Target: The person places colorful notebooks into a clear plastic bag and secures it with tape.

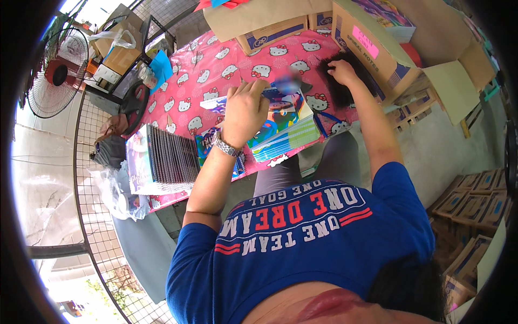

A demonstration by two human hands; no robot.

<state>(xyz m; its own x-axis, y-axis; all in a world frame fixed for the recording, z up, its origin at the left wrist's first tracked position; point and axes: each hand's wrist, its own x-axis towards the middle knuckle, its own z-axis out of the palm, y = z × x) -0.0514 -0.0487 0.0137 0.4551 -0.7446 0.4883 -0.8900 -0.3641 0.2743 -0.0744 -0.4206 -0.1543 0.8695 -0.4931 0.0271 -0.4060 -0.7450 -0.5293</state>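
My left hand (245, 110), with a metal watch on the wrist, is closed on the edge of a colourful notebook (283, 96) held just above a stack of similar notebooks (288, 135). The stack lies on a table with a pink cartoon-cat cloth (202, 70). My right hand (341, 70) reaches further back and to the right. Its fingers curl into a black bundle (345, 92) lying beside an open cardboard box (367, 51). What the bundle is made of is too dark to tell.
A row of dark spiral-bound books (170, 156) stands on the table's left part. More cardboard boxes (272, 32) sit at the back, and flat cartons (475, 200) lie on the floor at right. A standing fan (54, 70) and a wire mesh fence (89, 205) are on the left.
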